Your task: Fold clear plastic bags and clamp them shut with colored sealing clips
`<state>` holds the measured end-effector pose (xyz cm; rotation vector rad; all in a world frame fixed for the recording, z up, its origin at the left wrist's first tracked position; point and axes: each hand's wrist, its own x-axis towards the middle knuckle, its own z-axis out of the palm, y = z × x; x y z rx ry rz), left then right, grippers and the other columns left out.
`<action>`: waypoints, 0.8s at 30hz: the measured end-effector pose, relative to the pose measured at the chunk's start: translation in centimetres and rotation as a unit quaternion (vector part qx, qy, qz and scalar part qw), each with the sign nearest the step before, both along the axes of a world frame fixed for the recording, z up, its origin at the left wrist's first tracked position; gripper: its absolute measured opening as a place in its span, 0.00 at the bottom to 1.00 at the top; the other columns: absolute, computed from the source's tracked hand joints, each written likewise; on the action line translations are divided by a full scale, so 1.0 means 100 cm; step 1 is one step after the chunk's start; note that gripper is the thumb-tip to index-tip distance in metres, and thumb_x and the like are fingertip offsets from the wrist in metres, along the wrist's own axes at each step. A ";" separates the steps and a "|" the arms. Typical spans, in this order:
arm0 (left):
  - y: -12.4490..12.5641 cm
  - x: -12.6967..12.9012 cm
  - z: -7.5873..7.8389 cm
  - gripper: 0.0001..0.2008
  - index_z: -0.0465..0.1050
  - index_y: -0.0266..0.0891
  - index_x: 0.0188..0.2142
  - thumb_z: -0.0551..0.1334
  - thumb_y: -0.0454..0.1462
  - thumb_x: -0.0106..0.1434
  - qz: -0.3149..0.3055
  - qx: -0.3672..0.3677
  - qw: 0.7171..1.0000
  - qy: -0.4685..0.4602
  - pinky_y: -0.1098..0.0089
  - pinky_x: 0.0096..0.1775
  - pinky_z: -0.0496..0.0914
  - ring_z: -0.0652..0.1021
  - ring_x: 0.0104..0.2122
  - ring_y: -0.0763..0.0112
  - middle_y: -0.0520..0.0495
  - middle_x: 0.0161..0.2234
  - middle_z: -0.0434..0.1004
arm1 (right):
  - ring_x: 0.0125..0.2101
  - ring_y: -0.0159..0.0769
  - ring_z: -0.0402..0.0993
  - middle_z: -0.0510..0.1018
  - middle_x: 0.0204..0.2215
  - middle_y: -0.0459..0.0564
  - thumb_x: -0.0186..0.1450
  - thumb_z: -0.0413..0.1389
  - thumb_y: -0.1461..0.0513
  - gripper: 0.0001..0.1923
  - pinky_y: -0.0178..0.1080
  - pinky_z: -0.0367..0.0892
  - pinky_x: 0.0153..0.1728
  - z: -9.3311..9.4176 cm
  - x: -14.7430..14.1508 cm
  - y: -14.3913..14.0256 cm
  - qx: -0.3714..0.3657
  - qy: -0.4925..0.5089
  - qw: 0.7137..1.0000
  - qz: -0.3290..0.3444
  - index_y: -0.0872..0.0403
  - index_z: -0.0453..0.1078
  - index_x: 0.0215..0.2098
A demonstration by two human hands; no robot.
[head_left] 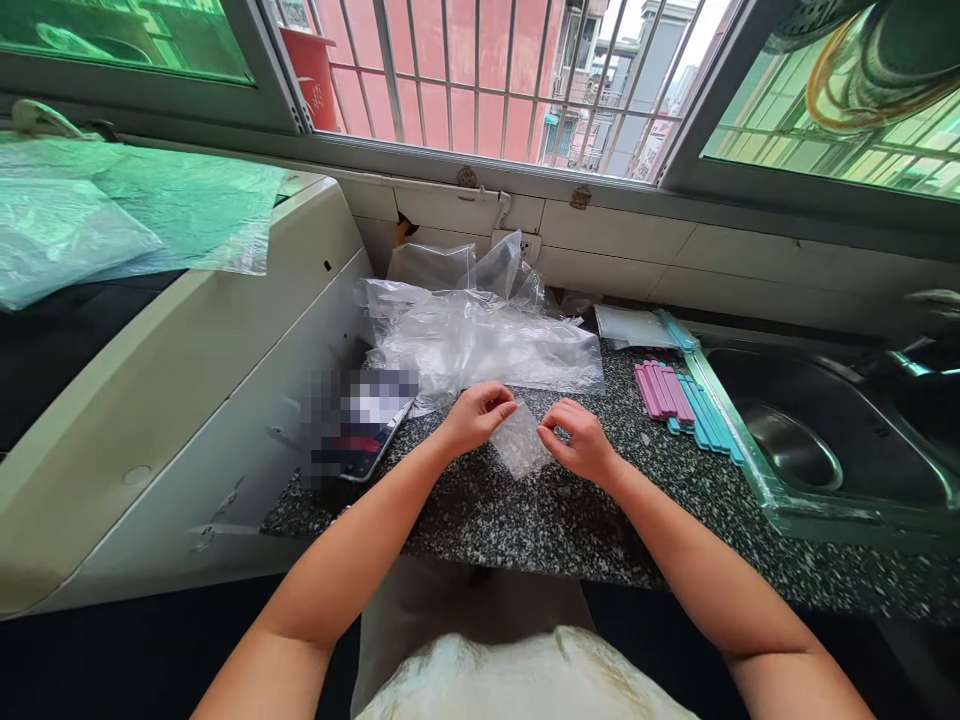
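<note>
A small clear plastic bag (521, 445) is stretched between my two hands, low over the speckled countertop. My left hand (480, 418) pinches its upper left side between thumb and fingers. On the opposite side, my right hand (579, 440) has its thumb and fingertips closed at the bag's right edge. The bag is see-through, so its opening and any contents cannot be made out. Just beyond my hands lies a heap of larger clear plastic bags (480, 345), crumpled and overlapping.
A phone (375, 440), partly blurred, lies left of my hands. To the right are several pink plastic strips (664, 391) and teal plastic strips (709, 418), beside a metal sink (795, 450). A white appliance (300, 370) borders the counter (517, 530) on the left.
</note>
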<state>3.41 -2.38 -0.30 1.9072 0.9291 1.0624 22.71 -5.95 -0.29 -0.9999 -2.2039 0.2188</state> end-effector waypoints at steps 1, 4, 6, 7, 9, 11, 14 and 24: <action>0.000 0.000 0.000 0.07 0.66 0.35 0.24 0.57 0.36 0.57 0.000 0.002 1.000 0.000 0.74 0.27 0.61 0.65 0.23 0.76 0.52 0.22 0.65 | 0.25 0.33 0.62 0.69 0.20 0.46 0.62 0.50 0.64 0.10 0.37 0.60 0.30 0.000 0.000 0.000 -0.001 0.000 1.000 0.002 0.52 0.59 0.22; 0.001 -0.001 0.000 0.07 0.66 0.35 0.24 0.56 0.35 0.58 -0.002 0.011 1.000 0.005 0.74 0.27 0.61 0.65 0.24 0.76 0.52 0.22 0.66 | 0.25 0.33 0.62 0.68 0.20 0.46 0.62 0.50 0.65 0.10 0.37 0.60 0.29 -0.001 0.000 0.000 -0.004 -0.002 1.000 0.010 0.52 0.59 0.22; 0.001 -0.001 0.001 0.07 0.66 0.35 0.24 0.56 0.35 0.58 -0.002 0.017 1.000 0.011 0.74 0.28 0.61 0.65 0.24 0.76 0.52 0.22 0.66 | 0.25 0.33 0.62 0.68 0.20 0.46 0.61 0.50 0.65 0.10 0.37 0.60 0.29 -0.001 0.000 0.000 -0.007 -0.004 1.000 0.013 0.52 0.59 0.22; 0.001 -0.001 0.001 0.08 0.66 0.35 0.24 0.56 0.35 0.58 -0.002 0.019 1.000 0.014 0.74 0.28 0.61 0.65 0.24 0.76 0.52 0.22 0.66 | 0.25 0.33 0.62 0.68 0.20 0.46 0.61 0.50 0.65 0.10 0.37 0.60 0.30 -0.001 0.000 0.000 -0.008 -0.005 1.000 0.014 0.52 0.59 0.22; 0.001 -0.001 0.001 0.08 0.66 0.35 0.24 0.56 0.35 0.58 -0.004 0.023 1.000 0.020 0.74 0.27 0.61 0.65 0.23 0.76 0.52 0.22 0.66 | 0.25 0.33 0.63 0.69 0.20 0.46 0.61 0.50 0.65 0.10 0.37 0.60 0.30 0.000 0.000 -0.001 -0.012 -0.005 1.000 0.015 0.52 0.60 0.22; 0.000 -0.001 0.002 0.08 0.66 0.36 0.24 0.56 0.35 0.58 -0.010 0.028 0.999 0.029 0.74 0.28 0.61 0.65 0.24 0.76 0.52 0.22 0.66 | 0.26 0.33 0.63 0.70 0.21 0.46 0.61 0.51 0.63 0.09 0.37 0.60 0.30 0.001 0.000 -0.001 -0.017 -0.004 1.000 0.012 0.52 0.61 0.23; -0.002 0.000 0.001 0.08 0.66 0.36 0.24 0.56 0.35 0.58 -0.026 0.031 0.998 0.046 0.74 0.28 0.62 0.66 0.25 0.75 0.51 0.23 0.66 | 0.27 0.34 0.65 0.71 0.22 0.47 0.61 0.52 0.61 0.08 0.38 0.60 0.31 0.002 0.000 -0.002 -0.026 0.002 1.000 0.000 0.52 0.62 0.24; -0.003 0.002 -0.003 0.07 0.67 0.35 0.25 0.56 0.33 0.58 -0.045 0.037 0.996 0.071 0.73 0.29 0.62 0.66 0.26 0.75 0.50 0.24 0.67 | 0.27 0.34 0.65 0.71 0.22 0.47 0.62 0.51 0.64 0.08 0.38 0.61 0.32 -0.003 -0.003 0.000 -0.049 0.020 0.999 -0.001 0.52 0.62 0.24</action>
